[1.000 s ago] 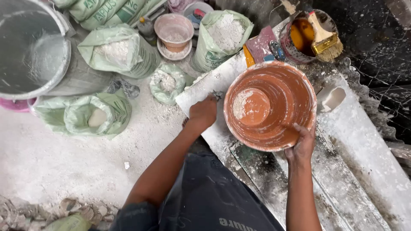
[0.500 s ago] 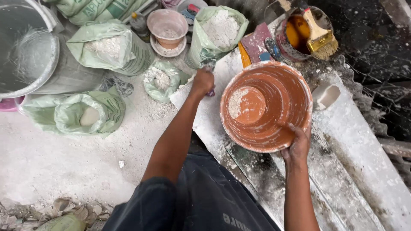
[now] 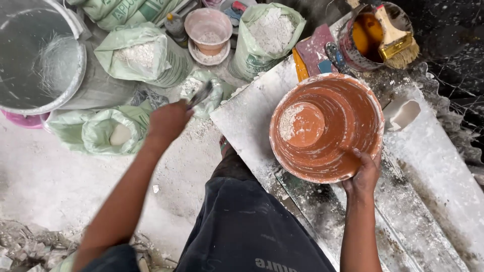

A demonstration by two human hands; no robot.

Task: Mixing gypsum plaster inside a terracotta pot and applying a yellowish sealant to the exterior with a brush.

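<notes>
The round orange plastic bowl [image 3: 326, 127], smeared inside with white powder and paste, rests tilted on the dusty white slab [image 3: 252, 126] that runs across the person's lap side, its open mouth turned up toward the camera. The right hand [image 3: 364, 174] is clamped on the bowl's near rim, thumb hooked inside and fingers underneath, which looks the sound place to take it: the wall seems thin and somewhat flexible, light when nearly empty, and probably slick where the wet film coats it, so a pinch over the lip should hold better than a palm on the side. The left hand [image 3: 169, 120] is closed around a small metal tool [image 3: 200, 94], blurred, perhaps a spoon or scraper, poised over the small open green sack of white powder [image 3: 201, 90] lying on the floor. Around it stand larger green sacks of white powder [image 3: 146, 58], a pale plastic cup on a saucer [image 3: 208, 29] and a tin of orange liquid with a wide brush [image 3: 370, 35].
</notes>
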